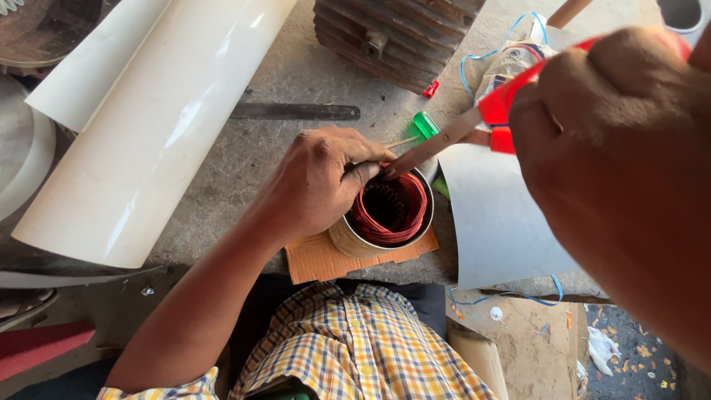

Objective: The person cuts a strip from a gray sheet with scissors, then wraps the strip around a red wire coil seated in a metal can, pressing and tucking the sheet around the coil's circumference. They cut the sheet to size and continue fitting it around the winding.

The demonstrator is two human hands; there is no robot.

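A round motor stator (388, 215) wound with red copper wire stands on a piece of cardboard (320, 261) at the bench's near edge. My left hand (320, 181) grips its rim on the left side, fingers curled over the winding. My right hand (615, 148), close to the camera, holds red-handled scissors (474, 126). The blade tips rest at the top edge of the stator, next to my left fingers.
A large rolled sheet of white insulating paper (155, 126) lies on the left of the concrete bench. A smaller white sheet (496, 222) lies to the right of the stator. A ribbed motor housing (392, 37) stands behind, with a hacksaw blade (296, 112) and a green object (425, 124) nearby.
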